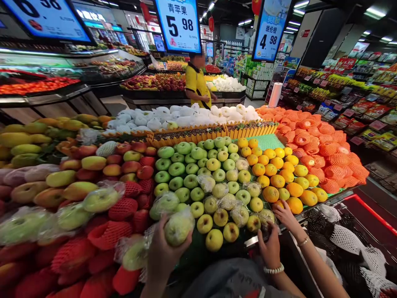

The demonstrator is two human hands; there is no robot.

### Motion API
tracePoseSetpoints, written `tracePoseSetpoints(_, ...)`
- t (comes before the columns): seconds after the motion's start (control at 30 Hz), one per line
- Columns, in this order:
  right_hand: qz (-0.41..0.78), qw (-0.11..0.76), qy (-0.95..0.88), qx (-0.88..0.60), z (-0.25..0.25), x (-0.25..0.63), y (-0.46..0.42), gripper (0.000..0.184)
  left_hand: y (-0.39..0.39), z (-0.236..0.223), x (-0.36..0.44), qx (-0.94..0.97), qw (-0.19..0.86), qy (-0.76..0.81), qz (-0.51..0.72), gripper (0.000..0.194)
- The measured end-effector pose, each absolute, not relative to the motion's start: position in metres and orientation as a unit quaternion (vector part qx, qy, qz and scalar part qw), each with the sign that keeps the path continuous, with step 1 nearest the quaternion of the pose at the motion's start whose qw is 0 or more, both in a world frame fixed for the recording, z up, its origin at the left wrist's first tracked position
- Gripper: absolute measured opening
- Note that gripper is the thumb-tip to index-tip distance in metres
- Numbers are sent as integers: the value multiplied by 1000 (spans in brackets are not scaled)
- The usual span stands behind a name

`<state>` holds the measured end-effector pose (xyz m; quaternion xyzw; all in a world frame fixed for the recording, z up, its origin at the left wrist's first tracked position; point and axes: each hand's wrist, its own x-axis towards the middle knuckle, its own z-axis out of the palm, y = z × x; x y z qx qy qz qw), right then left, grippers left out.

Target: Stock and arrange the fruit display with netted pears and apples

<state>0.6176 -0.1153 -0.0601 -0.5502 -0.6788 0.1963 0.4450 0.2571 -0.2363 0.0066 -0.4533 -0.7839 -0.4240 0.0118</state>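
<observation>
My left hand [163, 252] is closed round a green apple in clear plastic wrap [178, 227], held just above the front of the fruit display. My right hand [270, 247], with a bead bracelet at the wrist, is curled on another wrapped apple [266, 217] at the display's front edge. Beside it a second hand [285, 214], on an arm with a thin bracelet, rests by the oranges [281, 178]; it seems to be another person's. Loose green and yellow apples [198, 174] fill the middle of the display.
Red apples in foam nets [122, 209] and mangoes [27, 142] lie to the left, netted oranges [319, 149] to the right. A red cart with white foam nets [347, 240] stands at the lower right. A person in yellow [197, 85] works behind the display, under hanging price signs [178, 25].
</observation>
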Motion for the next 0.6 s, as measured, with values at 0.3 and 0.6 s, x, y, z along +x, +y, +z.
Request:
tracePoseSetpoints(0.3, 203, 438, -681, -550, -82, 593, -121, 38, -209, -13, 290, -445, -260, -687, -512, 67)
tracePoseSetpoints(0.6, 186, 437, -654, -589, -91, 619, -134, 41, -132, -36, 247, -622, 32, -747, -233, 63)
